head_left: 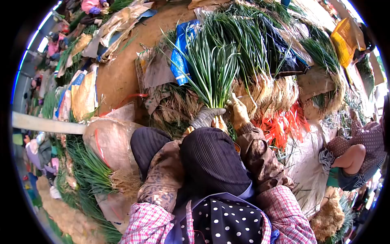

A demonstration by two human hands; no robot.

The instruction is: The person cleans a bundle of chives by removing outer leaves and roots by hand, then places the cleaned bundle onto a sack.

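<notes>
A bunch of green onions (215, 69) stands leaves up in front of my knees, its stems gathered low down. My left hand (205, 117), partly hidden behind my raised knee, is closed round the base of the stems; a grey wrapping or glove part crosses the stems there. On the right side of the bunch, my right hand (239, 113), in a tan glove, has its fingers bent against the stems. Pale root ends show below the grip. Behind the bunch lies a large heap of green onions (248, 44) with roots facing me.
Red plastic ties (284, 126) lie right of my right hand. A blue bag (182, 53) rests behind the bunch. More green onions (95, 166) lie at left by a sack (111, 136). Another person (357, 150) sits at right; others are at far left.
</notes>
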